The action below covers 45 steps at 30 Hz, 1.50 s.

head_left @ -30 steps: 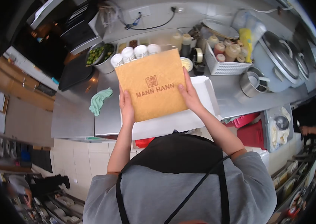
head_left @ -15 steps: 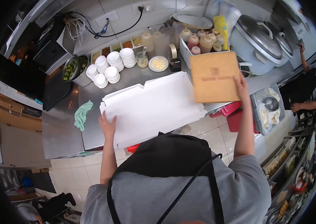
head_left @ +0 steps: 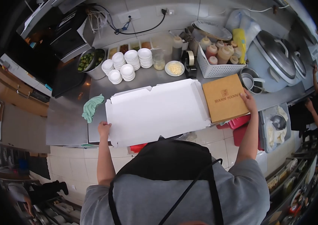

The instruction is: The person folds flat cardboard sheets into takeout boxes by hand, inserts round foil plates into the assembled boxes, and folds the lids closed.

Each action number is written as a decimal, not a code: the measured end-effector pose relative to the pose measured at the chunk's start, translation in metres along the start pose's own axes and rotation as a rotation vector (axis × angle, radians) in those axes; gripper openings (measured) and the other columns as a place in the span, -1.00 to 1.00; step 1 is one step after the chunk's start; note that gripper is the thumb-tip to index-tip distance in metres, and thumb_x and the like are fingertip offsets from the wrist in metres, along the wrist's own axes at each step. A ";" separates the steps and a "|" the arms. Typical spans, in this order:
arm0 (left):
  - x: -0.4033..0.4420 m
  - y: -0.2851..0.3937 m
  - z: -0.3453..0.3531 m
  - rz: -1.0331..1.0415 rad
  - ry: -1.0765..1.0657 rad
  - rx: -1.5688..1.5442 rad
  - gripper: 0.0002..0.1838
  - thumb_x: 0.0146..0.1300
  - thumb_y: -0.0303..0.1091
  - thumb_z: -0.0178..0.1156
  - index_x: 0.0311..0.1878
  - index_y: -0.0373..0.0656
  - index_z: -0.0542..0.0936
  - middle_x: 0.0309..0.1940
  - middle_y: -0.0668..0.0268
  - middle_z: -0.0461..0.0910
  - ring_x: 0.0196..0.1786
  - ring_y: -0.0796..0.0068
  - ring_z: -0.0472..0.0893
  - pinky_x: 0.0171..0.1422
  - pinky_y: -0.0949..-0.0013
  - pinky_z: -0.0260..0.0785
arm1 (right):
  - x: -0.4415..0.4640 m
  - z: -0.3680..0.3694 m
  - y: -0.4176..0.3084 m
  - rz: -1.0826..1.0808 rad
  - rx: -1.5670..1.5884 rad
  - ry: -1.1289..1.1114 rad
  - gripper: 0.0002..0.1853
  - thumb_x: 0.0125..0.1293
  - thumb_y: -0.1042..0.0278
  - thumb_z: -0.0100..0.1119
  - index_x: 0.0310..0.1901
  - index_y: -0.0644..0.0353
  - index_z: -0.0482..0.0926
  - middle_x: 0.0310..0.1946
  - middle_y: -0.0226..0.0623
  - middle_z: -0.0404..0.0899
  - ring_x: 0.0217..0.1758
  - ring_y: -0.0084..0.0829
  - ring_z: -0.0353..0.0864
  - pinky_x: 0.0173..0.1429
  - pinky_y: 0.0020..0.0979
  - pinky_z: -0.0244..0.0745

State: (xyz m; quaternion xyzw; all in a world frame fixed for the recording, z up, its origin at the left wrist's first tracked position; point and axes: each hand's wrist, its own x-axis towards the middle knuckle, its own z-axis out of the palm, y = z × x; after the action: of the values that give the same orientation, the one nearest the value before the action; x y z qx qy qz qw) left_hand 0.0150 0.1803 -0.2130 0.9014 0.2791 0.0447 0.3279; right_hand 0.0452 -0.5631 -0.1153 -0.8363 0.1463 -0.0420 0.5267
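A large white sheet of unfolded box cardboard [head_left: 155,112] lies across the front of the counter, with notches and flaps along its edges. My left hand [head_left: 104,129] is closed at its left edge, fingers curled on the border. At the sheet's right end sits a brown cardboard box [head_left: 224,107] with dark lettering reading "MANN HANN". My right hand [head_left: 248,100] grips this box by its right side, thumb on top and the other fingers mostly hidden.
Behind the sheet stand stacked white dishes [head_left: 131,58], a plate of chopped pale food [head_left: 174,68], a tape dispenser [head_left: 189,65] and a white basket [head_left: 219,69] of sauce bottles. A green cloth [head_left: 92,107] lies left. At far right, another person's arm [head_left: 316,116] shows.
The brown box has come down and to the right, beside the cardboard sheet's right end. My left hand has gone from spread fingers to curled ones at the left edge. The camera view has shifted.
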 end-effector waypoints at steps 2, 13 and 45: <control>0.003 -0.007 -0.010 -0.033 0.024 -0.047 -0.78 -0.11 -0.41 0.32 -0.38 -0.29 0.54 -0.52 0.27 0.54 -0.48 0.43 0.49 -0.38 0.39 0.34 | 0.007 0.017 0.011 -0.057 -0.042 -0.031 -0.48 0.23 0.18 0.14 0.22 0.04 0.31 -0.18 -0.22 0.56 -0.21 -0.57 0.52 -0.13 -0.51 0.41; -0.010 -0.020 -0.002 -0.253 -0.241 -0.983 -0.68 0.29 -0.34 -0.07 -0.01 -0.38 0.43 -0.20 0.17 0.55 -0.14 0.38 0.54 -0.05 0.38 0.40 | -0.025 0.241 -0.113 -0.132 0.421 -0.308 -0.67 0.26 0.11 0.07 -0.05 0.12 0.49 -0.24 -0.44 0.54 -0.18 -0.57 0.50 -0.04 -0.45 0.39; -0.038 0.024 -0.030 -0.344 -0.392 -0.690 -0.49 0.20 0.07 0.06 -0.10 -0.26 0.50 -0.23 0.20 0.57 -0.24 0.42 0.52 -0.14 0.35 0.35 | -0.140 0.541 -0.175 0.387 0.329 -1.054 -0.70 0.17 0.18 0.15 -0.28 0.29 0.49 -0.39 -0.23 0.54 -0.36 -0.41 0.58 -0.25 -0.43 0.52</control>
State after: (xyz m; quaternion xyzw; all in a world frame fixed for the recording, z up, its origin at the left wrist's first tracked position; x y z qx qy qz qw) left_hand -0.0135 0.1621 -0.1714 0.6709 0.3262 -0.0921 0.6596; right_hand 0.0682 0.0180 -0.1866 -0.6096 0.0064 0.4544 0.6495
